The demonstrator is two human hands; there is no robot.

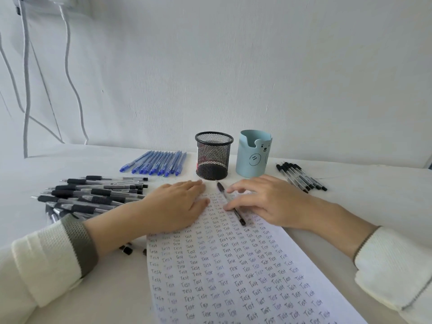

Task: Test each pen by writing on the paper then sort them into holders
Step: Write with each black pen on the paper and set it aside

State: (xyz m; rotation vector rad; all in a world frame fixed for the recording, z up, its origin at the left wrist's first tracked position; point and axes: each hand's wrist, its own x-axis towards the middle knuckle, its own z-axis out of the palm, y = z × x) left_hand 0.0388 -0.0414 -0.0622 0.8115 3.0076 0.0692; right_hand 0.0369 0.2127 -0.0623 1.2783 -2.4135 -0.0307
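Head view, near to far. Paper (233,277) runs from the near edge up the bench (362,195) and is packed w/ rows of "Test", so free space looks scarce except maybe at the far end under the hands. A few small black bits (127,250) lie just left of the sheet; prob. caps, can't confirm.

Left hand (177,206) lies flat on the sheet's far-left corner, fingers straight, holding nothing, just pinning it. Right hand (264,202) rests over the far-right part w/ fingers loosely curved. Its thumb tip touches the pen (225,194); no closed pinch shows.

That pen lies flat on the sheet between the hands. Long axis runs near-right to far-left, far end aimed about at the mesh holder (214,155). Both ends are dark; can't tell which is the nib.

Step in hand, my read: picking it up to test. To do it well:
- keep the left palm down so the sheet won't slide
- roll the barrel onto thumb + index, grip near the writing end
- find a blank patch before writing

Left sits a loose pile of black grip pens (93,197). Further back is a neat row of blue pens (156,163). Right, well apart, lies a small row of black pens (301,177). Mesh holder and blue bear holder (253,155) stand side by side at the back; the mesh one looks empty, the bear one's inside is hidden. Sorting prob. hasn't started.
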